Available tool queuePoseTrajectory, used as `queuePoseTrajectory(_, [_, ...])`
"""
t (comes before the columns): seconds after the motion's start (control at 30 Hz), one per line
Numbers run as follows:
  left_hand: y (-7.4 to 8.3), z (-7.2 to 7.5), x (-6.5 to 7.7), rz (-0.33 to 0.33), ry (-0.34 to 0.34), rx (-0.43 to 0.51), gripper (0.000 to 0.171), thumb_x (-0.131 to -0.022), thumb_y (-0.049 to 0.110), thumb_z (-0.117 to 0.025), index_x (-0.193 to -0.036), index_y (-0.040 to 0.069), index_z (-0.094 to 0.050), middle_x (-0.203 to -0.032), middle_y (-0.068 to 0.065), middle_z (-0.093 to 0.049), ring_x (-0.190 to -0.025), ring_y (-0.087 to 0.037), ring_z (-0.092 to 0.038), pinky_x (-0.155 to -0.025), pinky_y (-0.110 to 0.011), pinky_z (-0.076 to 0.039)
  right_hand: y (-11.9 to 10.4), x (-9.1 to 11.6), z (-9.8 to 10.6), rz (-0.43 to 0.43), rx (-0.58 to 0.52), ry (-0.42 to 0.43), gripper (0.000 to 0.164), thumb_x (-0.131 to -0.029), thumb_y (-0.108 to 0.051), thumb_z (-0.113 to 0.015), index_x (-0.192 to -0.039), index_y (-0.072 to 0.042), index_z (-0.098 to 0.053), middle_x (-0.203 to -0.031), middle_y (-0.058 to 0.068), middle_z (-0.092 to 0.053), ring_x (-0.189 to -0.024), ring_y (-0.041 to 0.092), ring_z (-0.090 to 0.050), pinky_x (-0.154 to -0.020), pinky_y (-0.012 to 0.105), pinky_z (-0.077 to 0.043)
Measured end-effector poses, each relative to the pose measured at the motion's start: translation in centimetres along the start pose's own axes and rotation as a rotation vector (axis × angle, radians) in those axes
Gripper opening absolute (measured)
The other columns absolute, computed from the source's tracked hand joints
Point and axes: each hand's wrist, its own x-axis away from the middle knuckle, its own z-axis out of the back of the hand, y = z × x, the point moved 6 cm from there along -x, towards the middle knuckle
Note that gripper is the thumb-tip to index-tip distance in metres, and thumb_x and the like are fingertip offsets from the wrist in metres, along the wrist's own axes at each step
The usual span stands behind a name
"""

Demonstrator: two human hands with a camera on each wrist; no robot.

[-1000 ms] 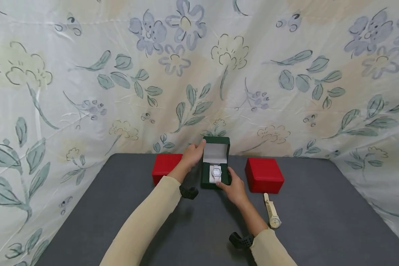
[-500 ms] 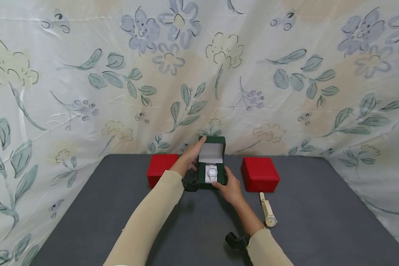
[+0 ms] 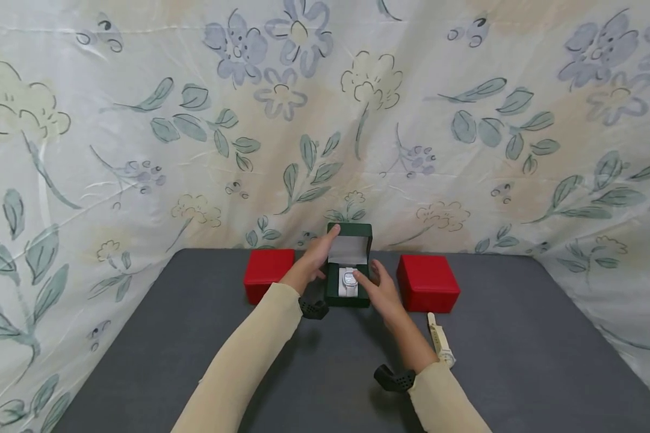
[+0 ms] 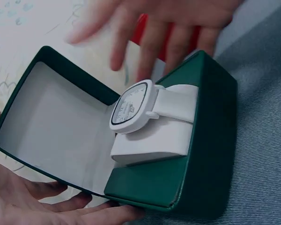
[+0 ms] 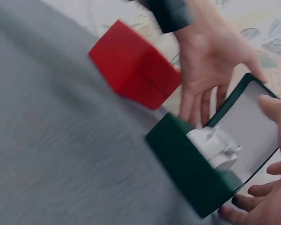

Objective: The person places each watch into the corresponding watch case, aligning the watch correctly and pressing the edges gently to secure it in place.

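A green watch box (image 3: pixel 348 302) stands with its lid raised, a white wristwatch (image 3: pixel 349 279) wrapped around the white cushion inside. My left hand (image 3: pixel 314 255) holds the box's left side, thumb on the lid's upper corner and fingers along the side. In the left wrist view, fingers (image 4: pixel 75 211) of that hand lie beside the box (image 4: pixel 213 136). My right hand (image 3: pixel 383 290) is at the box's right side with fingers spread. The left wrist view shows the right hand (image 4: pixel 178 23) apart from the watch (image 4: pixel 131 108), blurred.
A red box (image 3: pixel 268 273) stands behind my left forearm, another red box (image 3: pixel 429 282) right of my right hand. A cream wristwatch (image 3: pixel 440 338) lies on the grey table (image 3: pixel 520 361), partly behind my right forearm. A floral cloth (image 3: pixel 411 120) hangs behind the table.
My right hand has let go of the box's lower right side, and its thumb has moved up. My left hand's fingers have come down along the left side while its thumb stays at the lid.
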Motion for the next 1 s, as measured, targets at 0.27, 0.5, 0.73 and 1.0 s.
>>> queuePoseTrajectory(0.27, [-0.5,0.1,0.2,-0.027,-0.008,0.015,0.095,-0.088,0.073,-0.041,-0.155,0.011,-0.014,-0.16,-0.013,-0.017,-0.145,-0.038,-0.023,-0.101,-0.07,-0.036,-2.5,-2.4,1.0,-0.129,-0.152,-0.031,0.091,-0.088,-0.071,-0.046,-0.156,-0.019,-0.013,-0.162,0.01,-0.016,-0.146,0.034,-0.023,-0.112,0.063,-0.028])
queuePoseTrajectory(0.5, [-0.6,-0.1,0.4,-0.051,0.019,0.019,0.093,-0.088,0.071,-0.044,-0.154,0.009,-0.02,-0.159,-0.015,-0.02,-0.144,-0.039,-0.025,-0.102,-0.07,-0.034,-3.4,-3.7,0.9,-0.194,-0.172,-0.036,0.096,-0.084,-0.077,-0.042,-0.157,-0.021,-0.013,-0.163,0.009,-0.012,-0.148,0.035,-0.016,-0.108,0.072,-0.023])
queuePoseTrajectory(0.73, [-0.7,-0.3,0.5,-0.068,0.001,0.006,0.091,-0.089,0.07,-0.043,-0.154,0.01,-0.02,-0.159,-0.014,-0.021,-0.145,-0.037,-0.024,-0.103,-0.07,-0.034,-2.6,-4.0,0.7,-0.175,-0.224,-0.036,0.084,-0.091,-0.067,-0.045,-0.156,-0.022,-0.018,-0.162,0.01,-0.018,-0.146,0.04,-0.02,-0.11,0.069,-0.025])
queuePoseTrajectory(1.0, [-1.3,-0.2,0.5,-0.084,-0.022,-0.018,0.094,-0.09,0.072,-0.039,-0.156,0.011,-0.013,-0.161,-0.013,-0.02,-0.145,-0.037,-0.024,-0.106,-0.066,-0.034,-2.1,-3.5,0.3,-0.177,-0.234,-0.06,0.09,-0.089,-0.068,-0.047,-0.155,-0.015,-0.019,-0.162,0.012,-0.018,-0.146,0.041,-0.021,-0.114,0.062,-0.024])
